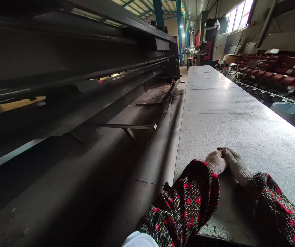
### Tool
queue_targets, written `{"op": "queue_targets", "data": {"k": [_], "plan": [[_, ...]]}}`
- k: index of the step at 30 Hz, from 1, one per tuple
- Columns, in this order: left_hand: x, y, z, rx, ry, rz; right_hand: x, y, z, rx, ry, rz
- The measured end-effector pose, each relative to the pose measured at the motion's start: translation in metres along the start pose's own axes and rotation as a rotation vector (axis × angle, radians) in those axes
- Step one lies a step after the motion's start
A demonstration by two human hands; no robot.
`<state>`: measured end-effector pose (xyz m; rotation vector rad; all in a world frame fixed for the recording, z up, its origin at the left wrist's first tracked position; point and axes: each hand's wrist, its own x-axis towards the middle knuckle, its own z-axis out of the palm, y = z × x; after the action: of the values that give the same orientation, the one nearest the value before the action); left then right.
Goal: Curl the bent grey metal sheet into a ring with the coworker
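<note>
1. The left hand (215, 163) wears a pale knit glove and rests on a long grey metal sheet (221, 113). A patterned sleeve (188, 199) hides most of it, so I cannot tell how far open it is, but it shows no hold on anything.
2. The right hand (236, 166), gloved alike, lies loosely open on the sheet, fingers reaching across to touch the left hand, gripping nothing.
3. The sheet runs from near to far, beside a big dark machine (60, 61) on the left.
4. Stacked red pieces (278, 73) and a pale blue tub (290, 112) lie right of the sheet.
</note>
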<state>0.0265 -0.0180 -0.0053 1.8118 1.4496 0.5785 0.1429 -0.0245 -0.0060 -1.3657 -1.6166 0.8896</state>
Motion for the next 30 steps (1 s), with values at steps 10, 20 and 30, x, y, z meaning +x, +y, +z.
{"op": "queue_targets", "data": {"k": [10,20,30], "plan": [[-0.0002,-0.0006,0.0008,0.001,-0.003,-0.009,0.0005,-0.0003,-0.0001,0.000,-0.011,0.003],[-0.0002,0.0016,-0.0013,0.004,-0.030,-0.021,0.0017,0.0025,-0.0005,-0.013,-0.015,0.002],[-0.0005,0.0004,0.0001,0.014,-0.007,-0.015,0.0013,0.0009,-0.0005,-0.004,-0.017,0.022]]}}
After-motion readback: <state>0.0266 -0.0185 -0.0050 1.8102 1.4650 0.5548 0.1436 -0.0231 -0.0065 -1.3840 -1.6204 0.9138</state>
